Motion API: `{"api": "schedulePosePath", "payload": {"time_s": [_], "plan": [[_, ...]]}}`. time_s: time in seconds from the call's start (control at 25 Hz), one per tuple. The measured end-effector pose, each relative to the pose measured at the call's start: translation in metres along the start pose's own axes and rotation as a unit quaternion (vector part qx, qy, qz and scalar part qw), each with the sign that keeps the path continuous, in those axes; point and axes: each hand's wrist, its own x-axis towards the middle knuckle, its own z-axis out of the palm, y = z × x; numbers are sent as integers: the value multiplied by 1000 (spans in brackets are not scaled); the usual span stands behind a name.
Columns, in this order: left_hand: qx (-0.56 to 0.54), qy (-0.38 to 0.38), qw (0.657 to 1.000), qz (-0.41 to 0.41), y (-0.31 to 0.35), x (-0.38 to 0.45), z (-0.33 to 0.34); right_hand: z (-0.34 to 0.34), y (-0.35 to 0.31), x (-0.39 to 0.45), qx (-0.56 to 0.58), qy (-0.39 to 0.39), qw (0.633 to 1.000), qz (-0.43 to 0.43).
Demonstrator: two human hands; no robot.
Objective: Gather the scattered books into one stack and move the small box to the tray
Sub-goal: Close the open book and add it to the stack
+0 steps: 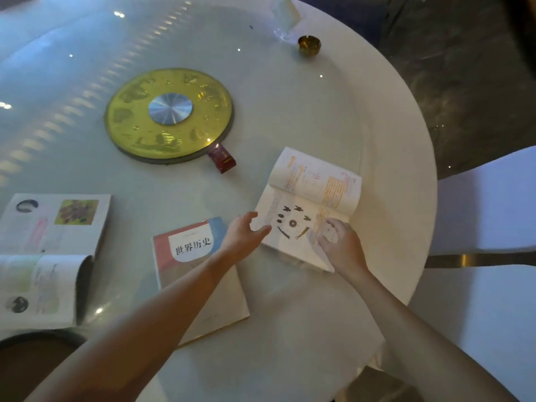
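An open book (pixel 307 198) with printed pages lies at the right of the round table. My left hand (pixel 246 236) rests with spread fingers at its left page edge. Fingers of my right hand (pixel 339 245) press on its lower right page. A closed book (pixel 191 250) with a red, blue and white cover lies under my left forearm. Another open book (pixel 49 250) lies at the far left. The small red box (pixel 222 158) sits against the rim of the round gold tray (pixel 127 117) in the table's middle.
A small brass bowl (pixel 309 45) and a clear plastic wrapper (pixel 284 15) sit at the far edge of the white table (pixel 391 169). White-covered chairs (pixel 487 204) stand to the right. A dark chair back (pixel 37 340) shows at the lower left.
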Motion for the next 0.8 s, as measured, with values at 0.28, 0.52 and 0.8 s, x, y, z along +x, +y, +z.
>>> {"api": "schedulePosePath", "payload": {"time_s": [0.28,0.52,0.8], "plan": [[27,56,995,-83,38,53,34,-24,54,44,57,-13,991,122],[142,72,974,-160,31,71,49,-19,72,60,159,-81,957,227],[31,47,981,-184,24,66,49,-29,77,67,168,-93,955,227]]}}
